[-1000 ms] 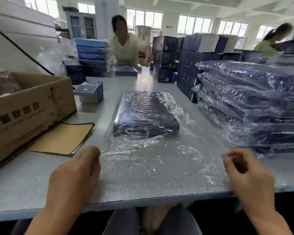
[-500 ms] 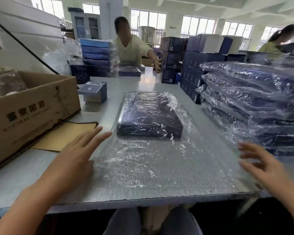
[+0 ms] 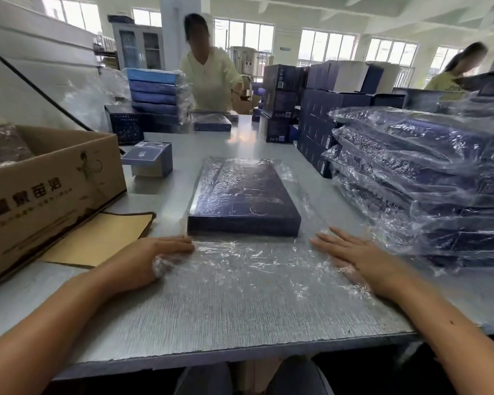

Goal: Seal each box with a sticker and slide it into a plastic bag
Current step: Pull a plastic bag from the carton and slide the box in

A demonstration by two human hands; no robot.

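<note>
A flat dark blue box (image 3: 241, 195) lies inside a clear plastic bag (image 3: 251, 269) in the middle of the grey table (image 3: 211, 323). The bag's loose open end spreads toward me. My left hand (image 3: 143, 260) presses flat on the bag's left side, its fingers pointing at the box's near left corner. On the bag's right side my right hand (image 3: 357, 258) lies flat with the fingers spread, just right of the box's near edge.
A stack of bagged blue boxes (image 3: 422, 178) fills the right side. An open cardboard carton (image 3: 49, 183) stands at left, a brown envelope (image 3: 103, 238) beside it. A small blue box (image 3: 149, 158) sits behind. Blue box stacks and two people are farther back.
Both hands have moved forward from the table's near edge and come down flat on the bag's loose end, either side of the box. The bag now lies smoother against the box.
</note>
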